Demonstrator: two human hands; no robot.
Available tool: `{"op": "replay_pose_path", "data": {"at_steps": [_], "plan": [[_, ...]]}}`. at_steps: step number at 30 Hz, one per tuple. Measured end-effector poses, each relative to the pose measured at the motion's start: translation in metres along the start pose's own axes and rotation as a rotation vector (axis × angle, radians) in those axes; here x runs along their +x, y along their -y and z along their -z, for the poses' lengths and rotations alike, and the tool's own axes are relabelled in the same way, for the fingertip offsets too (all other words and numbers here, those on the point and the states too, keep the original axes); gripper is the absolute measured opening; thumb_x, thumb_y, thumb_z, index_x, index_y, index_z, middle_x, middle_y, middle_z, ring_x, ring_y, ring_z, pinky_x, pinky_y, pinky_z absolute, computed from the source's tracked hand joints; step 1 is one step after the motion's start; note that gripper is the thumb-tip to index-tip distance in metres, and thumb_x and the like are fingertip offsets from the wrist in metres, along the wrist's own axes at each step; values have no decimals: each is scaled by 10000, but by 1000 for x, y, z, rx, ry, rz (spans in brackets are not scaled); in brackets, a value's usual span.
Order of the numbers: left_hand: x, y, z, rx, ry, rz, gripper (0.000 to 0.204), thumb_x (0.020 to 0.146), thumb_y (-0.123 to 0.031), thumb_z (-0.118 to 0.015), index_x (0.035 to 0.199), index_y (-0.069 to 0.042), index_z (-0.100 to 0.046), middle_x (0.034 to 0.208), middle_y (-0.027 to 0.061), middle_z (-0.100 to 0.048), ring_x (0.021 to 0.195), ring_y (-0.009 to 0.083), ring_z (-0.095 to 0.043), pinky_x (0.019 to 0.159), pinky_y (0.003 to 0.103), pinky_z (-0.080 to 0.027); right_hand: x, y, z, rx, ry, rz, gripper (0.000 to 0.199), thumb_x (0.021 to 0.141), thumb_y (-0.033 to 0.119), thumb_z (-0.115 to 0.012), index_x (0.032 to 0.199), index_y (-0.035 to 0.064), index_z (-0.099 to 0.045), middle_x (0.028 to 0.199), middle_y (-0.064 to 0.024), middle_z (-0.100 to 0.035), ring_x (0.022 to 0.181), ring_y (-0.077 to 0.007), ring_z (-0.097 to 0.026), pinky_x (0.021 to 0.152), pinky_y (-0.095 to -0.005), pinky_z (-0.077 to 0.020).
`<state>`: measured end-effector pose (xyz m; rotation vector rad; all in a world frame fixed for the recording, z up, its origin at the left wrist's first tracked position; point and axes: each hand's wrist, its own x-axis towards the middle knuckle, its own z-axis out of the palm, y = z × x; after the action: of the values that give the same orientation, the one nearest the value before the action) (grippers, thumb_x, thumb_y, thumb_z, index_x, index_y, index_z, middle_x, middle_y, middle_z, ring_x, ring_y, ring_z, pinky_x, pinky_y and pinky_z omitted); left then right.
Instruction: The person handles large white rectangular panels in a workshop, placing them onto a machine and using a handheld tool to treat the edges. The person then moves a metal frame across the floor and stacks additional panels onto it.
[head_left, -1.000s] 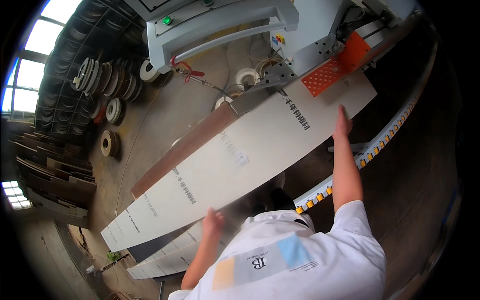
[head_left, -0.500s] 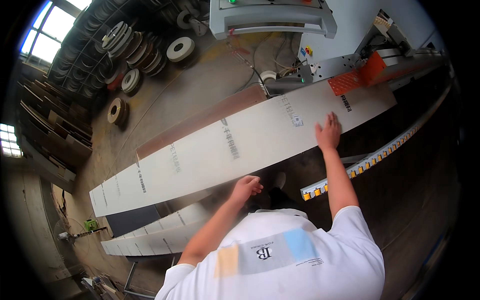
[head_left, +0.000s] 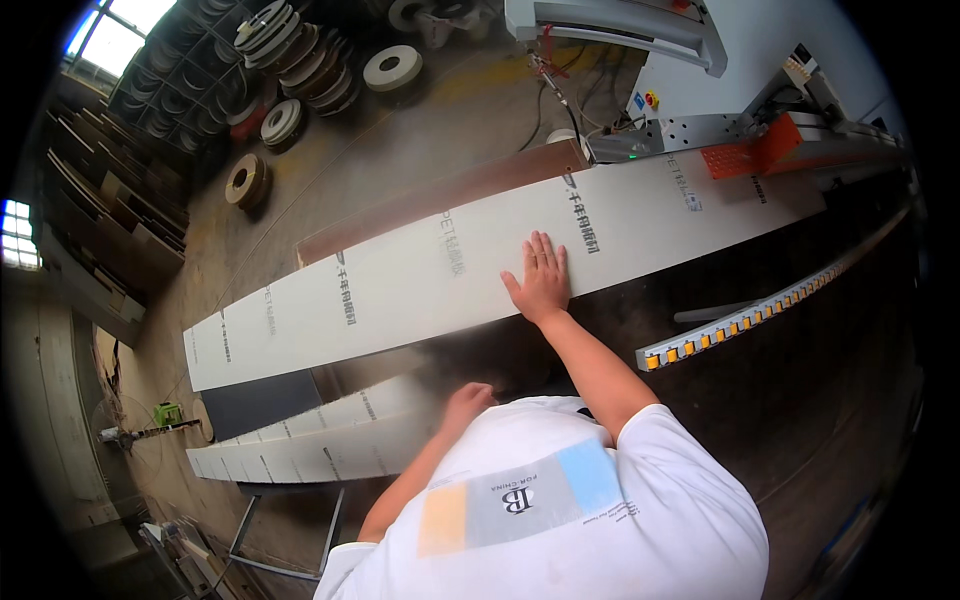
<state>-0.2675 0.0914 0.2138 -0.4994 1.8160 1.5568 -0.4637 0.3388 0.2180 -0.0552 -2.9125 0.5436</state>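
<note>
My right hand (head_left: 541, 279) lies flat on a long white board (head_left: 400, 270), fingers stretched out and slightly apart. Dark printed marks repeat along the board, which slants from the lower left up to the right. Its right end is beside an orange perforated guard (head_left: 735, 158) on a grey machine (head_left: 690, 90). Close to my body, my left hand (head_left: 467, 406) is held off the board with its fingers curled in. It is a little blurred, and nothing shows in it.
Below the long board lie more white printed boards (head_left: 300, 440) and a dark panel (head_left: 262, 410). A brown board (head_left: 440, 198) runs along its far side. A rail with yellow rollers (head_left: 710, 342) extends at right. Rolls of edge banding (head_left: 393, 68) stand on the floor.
The white board has slid right along the machine. My right hand now rests farther left on the board. My left hand has drawn back toward my body. The whole view has shifted.
</note>
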Motion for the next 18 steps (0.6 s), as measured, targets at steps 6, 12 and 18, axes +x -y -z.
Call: {"op": "replay_pose_path", "data": {"at_steps": [6, 12, 18], "plan": [[11, 63, 44, 25, -109, 25, 247, 1021, -250, -714, 1112, -23, -749, 961, 12, -733, 837, 89, -632, 767, 270, -528, 8, -34, 12, -57, -62, -18, 710, 960, 493, -642, 1500, 38, -570, 1673, -146, -463, 1591, -287, -365, 1326, -560, -174], [24, 58, 47, 75, -109, 67, 271, 1020, -260, -695, 1128, -19, -756, 929, 12, -739, 815, 96, -638, 754, 278, -531, 14, -74, 34, -83, -96, -11, 645, 927, 424, -678, 1467, 85, -582, 1644, -117, -501, 1566, -287, -404, 1317, -550, -216], [13, 25, 37, 185, 10, 4, 304, 1008, -273, -673, 1109, 2, -752, 986, 82, -783, 905, 175, -714, 856, 334, -561, 20, -134, 48, -142, -84, 22, 649, 919, 380, -708, 1479, 108, -525, 1661, -110, -464, 1571, -306, -382, 1305, -564, -233]]}}
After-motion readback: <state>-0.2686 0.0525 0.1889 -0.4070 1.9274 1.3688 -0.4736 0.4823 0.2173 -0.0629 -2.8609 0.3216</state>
